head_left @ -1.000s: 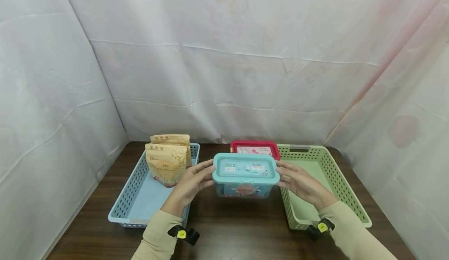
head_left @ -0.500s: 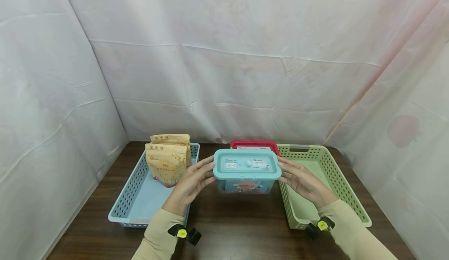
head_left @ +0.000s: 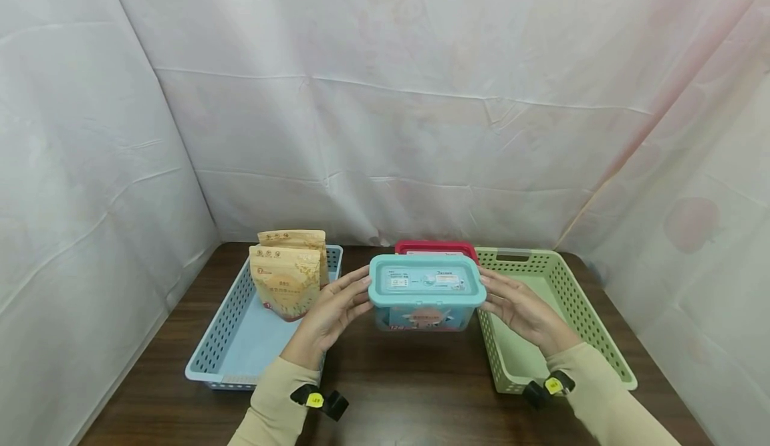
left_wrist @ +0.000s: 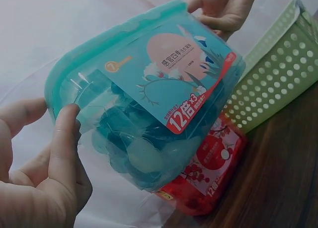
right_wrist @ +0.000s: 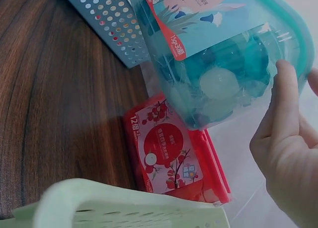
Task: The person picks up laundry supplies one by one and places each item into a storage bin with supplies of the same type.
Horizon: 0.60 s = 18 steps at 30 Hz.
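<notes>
While left hand (head_left: 327, 317) and right hand (head_left: 523, 315) are lifting lidded teal tub (head_left: 428, 302) off tabletop (head_left: 385, 399), each grip is grasping one short end, near lid rim. Step apparently being two-handed holding; next move probably calling for even, level support. Tub hanging between blue basket (head_left: 243, 342) and green basket (head_left: 589, 322). Red tub (head_left: 436, 247) standing behind, tan pouches (head_left: 285, 282) resting in blue basket, pale curtains (head_left: 361, 125) enclosing dark wood surface.
</notes>
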Tool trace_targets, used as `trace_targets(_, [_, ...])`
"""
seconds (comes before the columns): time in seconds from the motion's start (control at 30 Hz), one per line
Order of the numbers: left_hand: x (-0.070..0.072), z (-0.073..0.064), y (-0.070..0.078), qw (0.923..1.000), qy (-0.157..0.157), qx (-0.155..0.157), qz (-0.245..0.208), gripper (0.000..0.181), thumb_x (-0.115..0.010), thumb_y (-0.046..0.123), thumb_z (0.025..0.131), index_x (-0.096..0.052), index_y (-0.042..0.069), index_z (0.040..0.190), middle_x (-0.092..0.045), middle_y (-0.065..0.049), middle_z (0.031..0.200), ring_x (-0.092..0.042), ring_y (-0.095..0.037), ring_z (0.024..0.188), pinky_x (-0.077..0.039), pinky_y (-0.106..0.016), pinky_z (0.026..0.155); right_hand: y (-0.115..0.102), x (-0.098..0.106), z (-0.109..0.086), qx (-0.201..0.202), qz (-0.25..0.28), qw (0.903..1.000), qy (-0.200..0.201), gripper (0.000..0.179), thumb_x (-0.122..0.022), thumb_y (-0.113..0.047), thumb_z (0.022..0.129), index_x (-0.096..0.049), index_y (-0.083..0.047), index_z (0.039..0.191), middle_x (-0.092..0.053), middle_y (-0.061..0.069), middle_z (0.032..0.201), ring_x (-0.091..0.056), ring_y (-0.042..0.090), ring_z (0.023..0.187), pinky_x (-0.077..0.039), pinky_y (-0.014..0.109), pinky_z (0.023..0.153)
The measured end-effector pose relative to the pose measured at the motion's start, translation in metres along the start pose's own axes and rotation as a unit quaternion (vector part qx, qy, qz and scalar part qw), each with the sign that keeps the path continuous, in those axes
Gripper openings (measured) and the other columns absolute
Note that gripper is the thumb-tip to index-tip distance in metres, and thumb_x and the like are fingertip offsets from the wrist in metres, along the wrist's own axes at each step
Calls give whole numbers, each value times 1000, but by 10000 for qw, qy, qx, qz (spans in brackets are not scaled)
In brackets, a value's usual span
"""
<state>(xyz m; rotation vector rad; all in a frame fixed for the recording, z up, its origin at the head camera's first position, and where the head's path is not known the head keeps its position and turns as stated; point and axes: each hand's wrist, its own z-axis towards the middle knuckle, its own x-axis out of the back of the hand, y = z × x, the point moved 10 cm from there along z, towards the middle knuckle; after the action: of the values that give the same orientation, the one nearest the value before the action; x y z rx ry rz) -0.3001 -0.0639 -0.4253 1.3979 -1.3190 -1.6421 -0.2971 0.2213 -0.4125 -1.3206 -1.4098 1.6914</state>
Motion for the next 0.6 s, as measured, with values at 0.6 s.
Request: trace_targets(0.6, [-19,8,1,9998,-74,-181,-50,54,-67,24,98,-50,8,146,-63,-13,125,-65,-22,108,-54,-34,92,-17,13,-9,203,108,9996,136,38,-49,-8,106,-53,-12,144,-64,1,127,-63,17,116,-47,31,101])
